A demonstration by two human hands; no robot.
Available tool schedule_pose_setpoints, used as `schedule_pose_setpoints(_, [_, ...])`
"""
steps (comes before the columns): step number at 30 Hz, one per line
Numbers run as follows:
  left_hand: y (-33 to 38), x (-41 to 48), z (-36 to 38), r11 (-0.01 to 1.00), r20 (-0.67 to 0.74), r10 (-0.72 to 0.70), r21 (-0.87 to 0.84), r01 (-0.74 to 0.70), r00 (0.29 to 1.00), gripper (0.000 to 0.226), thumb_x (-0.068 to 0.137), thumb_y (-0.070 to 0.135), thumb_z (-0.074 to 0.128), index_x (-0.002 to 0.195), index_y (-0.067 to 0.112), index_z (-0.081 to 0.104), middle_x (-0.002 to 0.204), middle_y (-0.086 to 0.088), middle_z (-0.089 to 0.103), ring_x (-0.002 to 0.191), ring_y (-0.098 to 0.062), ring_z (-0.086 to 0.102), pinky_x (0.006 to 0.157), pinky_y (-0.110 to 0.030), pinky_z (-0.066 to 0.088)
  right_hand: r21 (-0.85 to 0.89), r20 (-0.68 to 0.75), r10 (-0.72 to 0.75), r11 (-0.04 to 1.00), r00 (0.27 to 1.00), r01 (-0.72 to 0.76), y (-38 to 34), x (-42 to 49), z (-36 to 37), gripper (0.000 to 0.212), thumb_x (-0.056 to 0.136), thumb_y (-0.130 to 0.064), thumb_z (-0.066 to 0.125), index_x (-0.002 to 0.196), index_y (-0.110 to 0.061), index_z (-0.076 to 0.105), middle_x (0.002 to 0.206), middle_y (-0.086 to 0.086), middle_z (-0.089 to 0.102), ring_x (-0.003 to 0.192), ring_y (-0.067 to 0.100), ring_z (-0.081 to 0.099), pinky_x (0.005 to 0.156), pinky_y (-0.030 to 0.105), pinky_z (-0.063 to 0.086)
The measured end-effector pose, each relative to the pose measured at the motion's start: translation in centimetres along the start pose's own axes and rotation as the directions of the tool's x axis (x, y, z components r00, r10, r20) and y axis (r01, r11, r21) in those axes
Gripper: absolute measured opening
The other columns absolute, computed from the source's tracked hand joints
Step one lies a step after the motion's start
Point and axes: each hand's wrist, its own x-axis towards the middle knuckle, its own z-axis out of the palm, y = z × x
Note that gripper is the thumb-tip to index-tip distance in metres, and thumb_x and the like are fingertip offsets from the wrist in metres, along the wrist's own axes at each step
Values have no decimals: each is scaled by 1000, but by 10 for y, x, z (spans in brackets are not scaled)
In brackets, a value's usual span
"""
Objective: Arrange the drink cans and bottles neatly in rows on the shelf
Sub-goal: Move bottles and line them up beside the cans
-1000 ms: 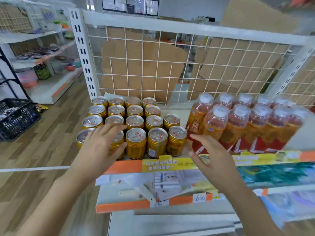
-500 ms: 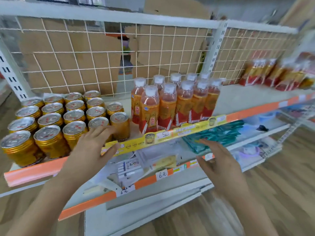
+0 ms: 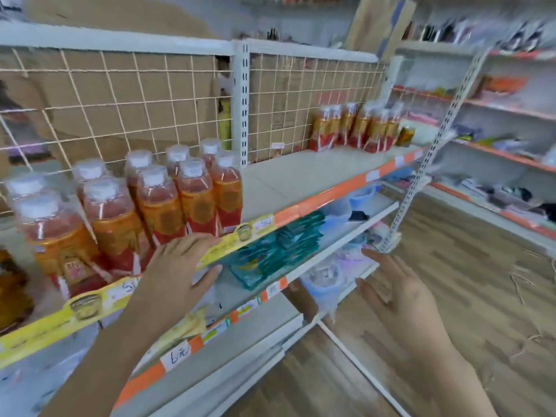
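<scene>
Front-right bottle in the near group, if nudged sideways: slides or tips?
The front-right bottle looks tall and narrow, so a high push probably tips it. It appears full, so likely heavyish. Bare shelf to its right offers no support.

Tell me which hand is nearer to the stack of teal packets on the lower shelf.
Left. The left hand hovers just left of the teal packets, by the shelf edge; the right hand hangs farther off to their right, over the floor.
</scene>
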Motion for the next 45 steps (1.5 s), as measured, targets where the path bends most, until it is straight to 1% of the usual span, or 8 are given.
schedule_pose_setpoints(7, [73, 66, 58, 993, 16, 19, -113, -17, 1000, 51, 84, 49, 35, 116, 18, 59, 116, 2, 60, 103, -24, 57, 87, -43, 44, -57, -2, 45, 997, 999, -45, 92, 18, -34, 49, 80, -47, 42, 118, -21, 59, 109, -7, 62, 95, 19, 60, 71, 32, 50])
schedule_pose_setpoints(17, [109, 147, 111, 991, 119, 43, -129, -27, 992, 56, 82, 53, 33, 119, 20, 58, 118, 4, 58, 103, -23, 57, 87, -40, 43, -68, -34, 134, 988, 990, -136, 171, 60, -44, 38, 82, -19, 67, 119, -20, 57, 106, -5, 61, 64, 14, 53, 61, 21, 29])
schedule_pose_setpoints(24, [104, 243, 156, 982, 74, 53, -184, -38, 996, 56, 81, 54, 33, 119, 21, 57, 118, 6, 57, 103, -20, 56, 88, -39, 41, -51, -59, 103, 993, 993, -106, 221, 137, -25, 51, 79, -45, 42, 118, -18, 59, 104, -12, 57, 82, 2, 48, 64, 15, 32])
schedule_pose_setpoints(27, [97, 295, 174, 976, 47, 31, -215, -20, 998, 53, 83, 54, 38, 123, 24, 54, 123, 9, 54, 111, -16, 51, 94, -37, 37, -73, -79, 113, 990, 990, -119, 246, 183, -13, 53, 78, -47, 40, 120, -20, 58, 104, -15, 55, 91, 9, 51, 67, 23, 36])
schedule_pose_setpoints(31, [88, 361, 193, 974, 14, 9, -227, -5, 1000, 43, 91, 46, 48, 125, 21, 54, 126, 4, 54, 115, -20, 51, 95, -40, 37, -90, -56, 118, 988, 991, -123, 276, 245, 3, 50, 80, -47, 46, 121, -20, 56, 107, -9, 59, 94, 12, 54, 69, 23, 35])
schedule_pose_setpoints(34, [80, 402, 205, 973, -1, 7, -232, -7, 1000, 42, 89, 43, 48, 124, 20, 55, 125, 3, 55, 114, -20, 51, 93, -39, 37, -97, -65, 131, 986, 989, -136, 292, 287, 19, 38, 85, -30, 64, 121, -21, 56, 107, -6, 61, 93, 22, 60, 67, 28, 42])
schedule_pose_setpoints(39, [71, 449, 224, 956, 1, -46, -290, 45, 999, 37, 89, 27, 57, 125, 20, 54, 127, 5, 54, 118, -19, 48, 97, -38, 36, -74, -62, 110, 991, 992, -114, 316, 341, 47, 39, 85, -32, 62, 122, -22, 55, 105, -17, 52, 91, 21, 60, 67, 26, 39])
schedule_pose_setpoints(45, [55, 500, 245, 966, -28, -75, -250, 66, 997, 36, 90, 32, 56, 124, 18, 55, 126, 3, 56, 114, -18, 51, 92, -31, 37, 17, 21, 117, 993, 993, -118, 349, 405, 84, 39, 88, -32, 61, 125, -20, 55, 116, -4, 59, 108, 19, 57, 76, 28, 39])
